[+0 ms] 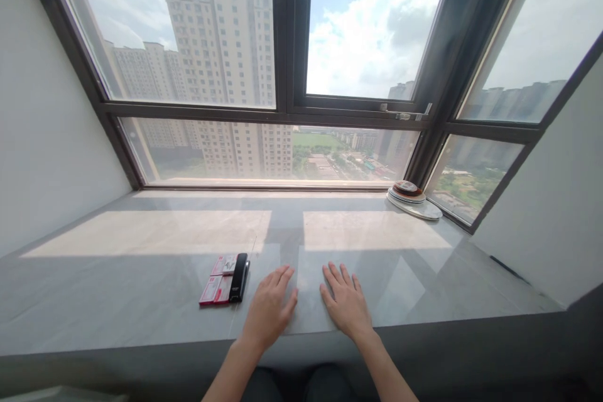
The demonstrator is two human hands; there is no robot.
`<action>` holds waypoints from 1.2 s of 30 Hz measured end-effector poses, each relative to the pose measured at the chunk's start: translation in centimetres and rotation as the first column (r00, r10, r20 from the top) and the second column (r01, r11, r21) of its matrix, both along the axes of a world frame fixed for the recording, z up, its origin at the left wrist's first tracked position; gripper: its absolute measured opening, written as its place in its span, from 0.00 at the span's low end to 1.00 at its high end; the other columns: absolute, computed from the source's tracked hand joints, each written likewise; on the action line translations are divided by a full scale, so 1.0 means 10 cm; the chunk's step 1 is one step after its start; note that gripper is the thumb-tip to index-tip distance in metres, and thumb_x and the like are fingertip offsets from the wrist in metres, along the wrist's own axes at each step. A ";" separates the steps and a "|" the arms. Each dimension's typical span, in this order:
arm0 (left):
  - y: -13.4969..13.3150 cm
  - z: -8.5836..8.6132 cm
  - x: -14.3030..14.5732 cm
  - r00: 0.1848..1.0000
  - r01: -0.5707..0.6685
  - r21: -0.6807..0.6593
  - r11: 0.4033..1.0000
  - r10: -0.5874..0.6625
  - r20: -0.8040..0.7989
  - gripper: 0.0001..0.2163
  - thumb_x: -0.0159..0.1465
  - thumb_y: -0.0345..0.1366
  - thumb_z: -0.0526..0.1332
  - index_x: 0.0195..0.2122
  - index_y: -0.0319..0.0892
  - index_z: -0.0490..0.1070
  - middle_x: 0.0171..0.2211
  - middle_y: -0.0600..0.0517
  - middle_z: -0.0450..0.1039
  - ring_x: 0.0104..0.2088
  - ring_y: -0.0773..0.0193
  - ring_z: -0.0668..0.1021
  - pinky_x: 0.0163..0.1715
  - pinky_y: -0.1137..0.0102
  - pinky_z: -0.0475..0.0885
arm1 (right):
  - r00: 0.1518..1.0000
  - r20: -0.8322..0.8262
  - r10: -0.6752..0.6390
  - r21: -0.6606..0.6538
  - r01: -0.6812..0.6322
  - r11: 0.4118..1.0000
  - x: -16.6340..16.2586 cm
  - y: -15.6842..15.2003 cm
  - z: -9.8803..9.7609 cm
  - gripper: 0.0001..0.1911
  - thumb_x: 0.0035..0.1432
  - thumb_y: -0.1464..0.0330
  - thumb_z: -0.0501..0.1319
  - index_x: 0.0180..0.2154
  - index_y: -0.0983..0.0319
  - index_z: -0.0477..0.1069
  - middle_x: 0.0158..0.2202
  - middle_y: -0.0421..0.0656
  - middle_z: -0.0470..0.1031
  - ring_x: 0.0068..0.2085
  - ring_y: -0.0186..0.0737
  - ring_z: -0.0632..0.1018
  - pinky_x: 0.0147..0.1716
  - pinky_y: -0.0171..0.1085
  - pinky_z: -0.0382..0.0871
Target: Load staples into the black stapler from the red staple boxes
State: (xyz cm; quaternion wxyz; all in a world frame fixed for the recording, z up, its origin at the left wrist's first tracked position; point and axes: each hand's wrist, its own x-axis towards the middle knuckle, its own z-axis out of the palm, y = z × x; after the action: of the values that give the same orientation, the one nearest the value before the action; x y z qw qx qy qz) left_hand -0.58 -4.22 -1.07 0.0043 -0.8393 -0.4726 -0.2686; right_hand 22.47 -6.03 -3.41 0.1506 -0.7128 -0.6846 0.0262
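Observation:
On the marble-look window sill (155,289), my left hand (271,304) rests near the front edge with its fingers extended and nothing in it. My right hand (346,301) lies flat on the sill to the right, fingers spread and holding nothing. Just left of my left hand lies a black stapler (239,277), pointing away from me. Against its left side are small red-and-white boxes (215,289), with a smaller pale piece (229,264) at their far end. Neither hand touches the stapler or the boxes.
A stack of round plate-like discs (414,198) stands in the far right corner by the window frame (436,107). White walls (541,226) close off both sides. A dark narrow strip (510,269) lies along the right wall. The sill's front edge drops off before my legs.

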 end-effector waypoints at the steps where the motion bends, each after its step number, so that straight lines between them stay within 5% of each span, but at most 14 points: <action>1: 0.05 -0.06 0.10 0.999 -0.023 -0.025 0.999 0.022 -0.041 0.23 0.72 0.44 0.51 0.67 0.48 0.60 0.67 0.47 0.62 0.66 0.52 0.65 0.64 0.54 0.60 | 1.000 0.001 0.000 -0.002 0.000 1.000 0.00 0.00 0.00 0.30 0.71 0.54 0.44 0.71 0.46 0.50 0.73 0.31 0.46 0.73 0.47 0.45 0.69 0.51 0.36; 8: 0.22 -0.30 0.18 0.980 -0.138 -0.118 0.983 0.118 -0.162 0.29 0.72 0.52 0.47 0.71 0.51 0.52 0.73 0.50 0.46 0.72 0.50 0.50 0.69 0.48 0.46 | 0.998 0.030 -0.054 -0.012 0.054 0.998 -0.08 0.04 -0.01 0.30 0.71 0.53 0.43 0.71 0.45 0.48 0.74 0.33 0.43 0.73 0.54 0.40 0.66 0.63 0.30; 36: 0.21 -0.24 0.15 0.985 -0.128 -0.171 0.977 0.106 -0.133 0.28 0.72 0.51 0.47 0.71 0.51 0.54 0.73 0.50 0.47 0.72 0.54 0.50 0.70 0.50 0.45 | 0.995 0.071 -0.069 -0.055 0.073 0.996 -0.10 0.03 0.04 0.31 0.71 0.53 0.42 0.72 0.46 0.46 0.74 0.31 0.41 0.73 0.53 0.41 0.67 0.60 0.32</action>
State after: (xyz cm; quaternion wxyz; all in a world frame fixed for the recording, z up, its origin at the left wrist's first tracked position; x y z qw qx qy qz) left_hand 0.88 -2.08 -3.47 -0.0260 -0.8220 -0.5422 -0.1722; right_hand 21.50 -5.76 -3.05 0.1072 -0.7412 -0.6624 0.0158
